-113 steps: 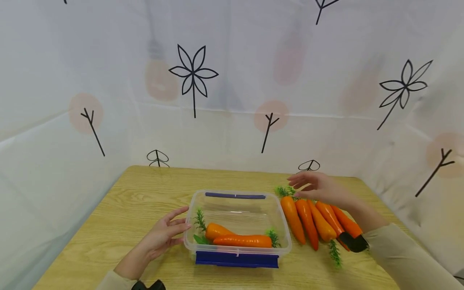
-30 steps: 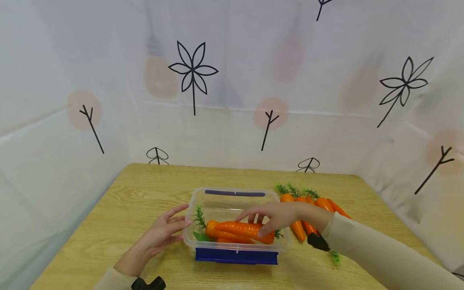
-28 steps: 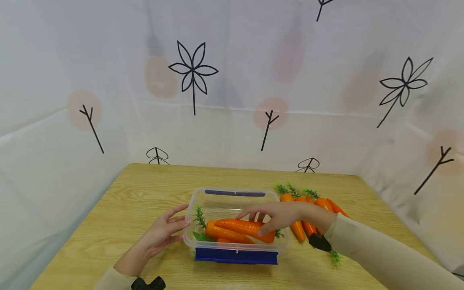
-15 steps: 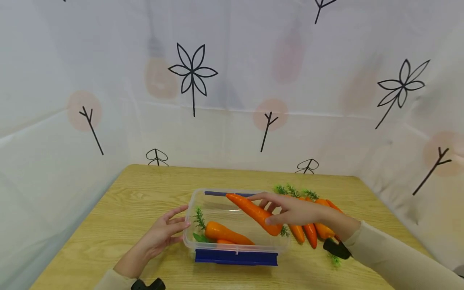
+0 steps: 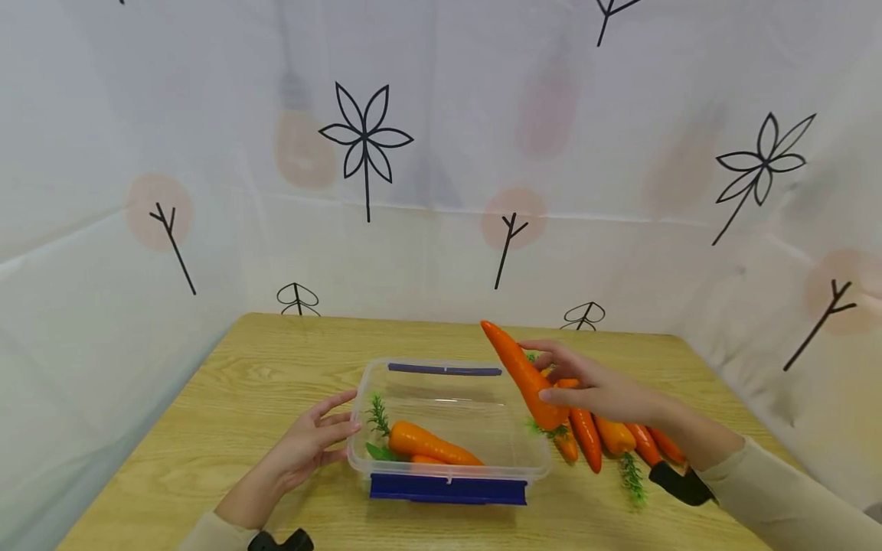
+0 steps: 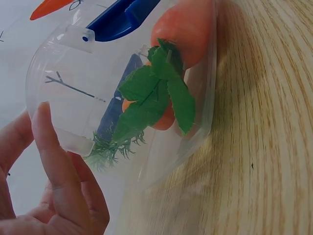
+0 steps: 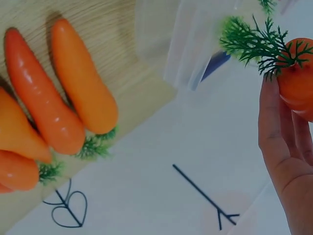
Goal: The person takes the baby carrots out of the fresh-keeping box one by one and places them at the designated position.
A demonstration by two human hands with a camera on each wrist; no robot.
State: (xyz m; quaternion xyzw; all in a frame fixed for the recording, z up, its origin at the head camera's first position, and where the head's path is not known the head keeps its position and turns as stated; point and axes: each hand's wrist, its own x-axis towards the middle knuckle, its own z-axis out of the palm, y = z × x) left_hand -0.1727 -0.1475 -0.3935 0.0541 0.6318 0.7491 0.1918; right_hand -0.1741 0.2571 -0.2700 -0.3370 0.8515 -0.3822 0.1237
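My right hand [image 5: 592,386] grips an orange carrot [image 5: 520,367] near its thick leafy end. The carrot is raised at the container's right rim, its tip pointing up and left. In the right wrist view, its feathery green top [image 7: 264,46] shows beside the fingers. A clear plastic container [image 5: 448,473] with blue clips stands lidless on the table. Inside it lies a carrot [image 5: 430,444], partly covering a second one [image 5: 427,460]. Broad green leaves [image 6: 146,98] show through its wall in the left wrist view. My left hand [image 5: 310,444] rests extended fingers against the container's left side.
Several more carrots [image 5: 586,440] lie in a row on the wooden table [image 5: 289,360], right of the container and partly behind my right hand. A white patterned cloth [image 5: 441,260] hangs behind the table and along both sides.
My right hand, earlier gripping the carrot inside the container, has lifted it up and to the right, tipping its point upward. My left hand has stayed at the container's side.
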